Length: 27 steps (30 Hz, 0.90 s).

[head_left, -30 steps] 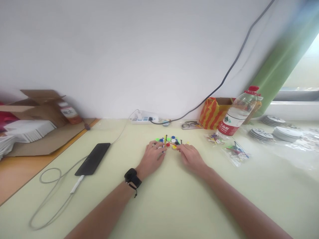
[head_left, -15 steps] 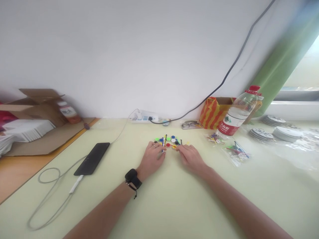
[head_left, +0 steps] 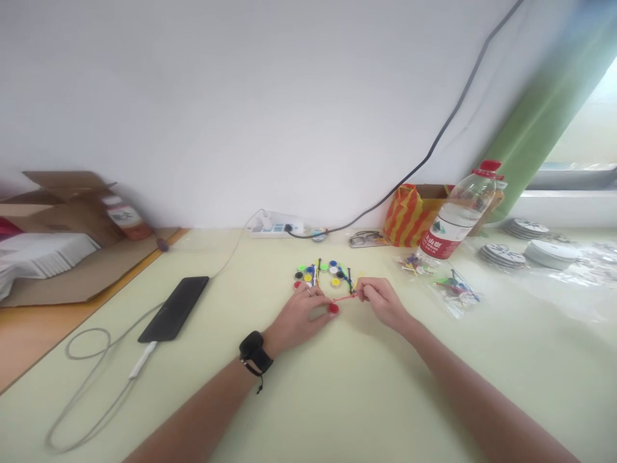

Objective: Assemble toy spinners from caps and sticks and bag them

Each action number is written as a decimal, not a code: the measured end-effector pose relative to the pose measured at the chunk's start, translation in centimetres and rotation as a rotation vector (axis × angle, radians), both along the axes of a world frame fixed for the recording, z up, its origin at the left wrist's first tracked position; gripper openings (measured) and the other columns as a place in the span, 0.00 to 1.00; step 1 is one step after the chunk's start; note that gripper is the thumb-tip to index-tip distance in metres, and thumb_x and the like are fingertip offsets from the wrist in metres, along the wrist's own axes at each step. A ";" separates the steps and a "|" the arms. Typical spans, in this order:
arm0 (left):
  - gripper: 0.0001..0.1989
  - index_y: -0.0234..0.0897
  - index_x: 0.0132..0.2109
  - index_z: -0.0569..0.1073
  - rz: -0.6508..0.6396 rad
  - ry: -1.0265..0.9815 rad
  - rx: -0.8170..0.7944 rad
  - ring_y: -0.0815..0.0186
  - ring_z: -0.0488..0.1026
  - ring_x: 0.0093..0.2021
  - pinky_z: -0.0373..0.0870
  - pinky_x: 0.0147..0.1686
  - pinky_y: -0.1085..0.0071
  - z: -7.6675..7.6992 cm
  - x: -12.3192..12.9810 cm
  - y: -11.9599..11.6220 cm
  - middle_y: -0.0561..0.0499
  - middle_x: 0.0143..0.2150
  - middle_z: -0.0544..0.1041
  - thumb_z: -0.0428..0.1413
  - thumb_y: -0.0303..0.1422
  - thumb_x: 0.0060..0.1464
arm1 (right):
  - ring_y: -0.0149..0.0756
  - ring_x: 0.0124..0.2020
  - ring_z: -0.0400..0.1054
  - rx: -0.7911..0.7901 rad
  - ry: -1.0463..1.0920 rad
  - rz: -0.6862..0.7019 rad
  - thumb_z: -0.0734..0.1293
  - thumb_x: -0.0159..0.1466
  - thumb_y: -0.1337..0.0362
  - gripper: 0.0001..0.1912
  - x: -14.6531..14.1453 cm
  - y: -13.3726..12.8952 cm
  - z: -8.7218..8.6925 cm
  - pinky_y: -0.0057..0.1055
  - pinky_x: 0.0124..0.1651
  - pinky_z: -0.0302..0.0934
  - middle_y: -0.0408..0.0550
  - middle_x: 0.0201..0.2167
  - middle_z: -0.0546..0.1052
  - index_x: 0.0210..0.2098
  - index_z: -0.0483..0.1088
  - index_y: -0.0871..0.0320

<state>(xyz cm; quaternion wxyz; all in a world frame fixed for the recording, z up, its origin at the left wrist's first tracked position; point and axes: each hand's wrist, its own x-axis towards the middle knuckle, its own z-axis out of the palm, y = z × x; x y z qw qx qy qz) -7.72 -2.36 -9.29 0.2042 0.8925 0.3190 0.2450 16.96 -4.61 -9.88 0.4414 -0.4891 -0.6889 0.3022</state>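
Observation:
My left hand (head_left: 299, 318), with a ring and a black wristwatch, rests low over the table. Its thumb and forefinger close around a small red plastic disc (head_left: 333, 308). A thin red plastic stick (head_left: 344, 298) runs between the two hands, its left end close to my left fingertips just above the disc. My right hand (head_left: 383, 303) has its fingers curled and pinches the right end of that stick. Just beyond the hands lie several small colored discs, among them a yellow disc (head_left: 335, 283), and thin sticks, one a dark stick (head_left: 349, 278).
A black phone (head_left: 174, 308) with a white cable lies at left, before a cardboard box (head_left: 67, 215). A power strip (head_left: 277, 229) sits by the wall. At right stand a large water bottle (head_left: 450, 218), a striped bag (head_left: 405, 215), small-parts packets (head_left: 456, 292) and stacked discs (head_left: 504, 256).
The red disc and red stick have come out of the group toward me. My right hand has shifted slightly right, and its fingers are more curled. The discs behind are less covered.

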 end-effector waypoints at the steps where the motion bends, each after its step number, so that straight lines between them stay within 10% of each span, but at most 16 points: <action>1: 0.12 0.44 0.50 0.79 0.003 -0.009 -0.007 0.57 0.69 0.48 0.65 0.53 0.59 -0.1 0.0 0.0 0.48 0.48 0.77 0.57 0.42 0.64 | 0.33 0.24 0.56 -0.018 0.042 0.007 0.56 0.59 0.69 0.11 0.1 0.0 0.2 0.31 0.28 0.50 0.41 0.20 0.63 0.23 0.63 0.56; 7: 0.10 0.45 0.48 0.81 -0.018 -0.040 -0.026 0.58 0.71 0.47 0.67 0.50 0.61 -0.5 0.0 0.0 0.47 0.47 0.77 0.57 0.39 0.64 | 0.34 0.29 0.63 -0.150 0.188 0.036 0.61 0.66 0.63 0.12 0.0 -0.7 1.6 0.32 0.34 0.58 0.42 0.28 0.73 0.48 0.68 0.54; 16: 0.10 0.37 0.43 0.79 0.013 -0.327 -0.436 0.62 0.76 0.40 0.72 0.41 0.67 0.2 0.5 -0.2 0.47 0.42 0.81 0.63 0.38 0.58 | 0.27 0.21 0.47 -0.326 0.602 -0.089 0.67 0.63 0.54 0.12 -3.4 -1.0 -1.6 0.28 0.25 0.41 0.35 0.21 0.57 0.37 0.69 0.56; 27: 0.18 0.34 0.46 0.80 0.032 -0.534 -0.876 0.64 0.79 0.39 0.78 0.44 0.65 -0.7 0.3 0.6 0.46 0.41 0.80 0.70 0.36 0.50 | 0.29 0.24 0.44 -0.342 0.538 0.013 0.63 0.69 0.48 0.15 -3.8 -2.1 -1.6 0.28 0.26 0.42 0.36 0.25 0.54 0.39 0.63 0.54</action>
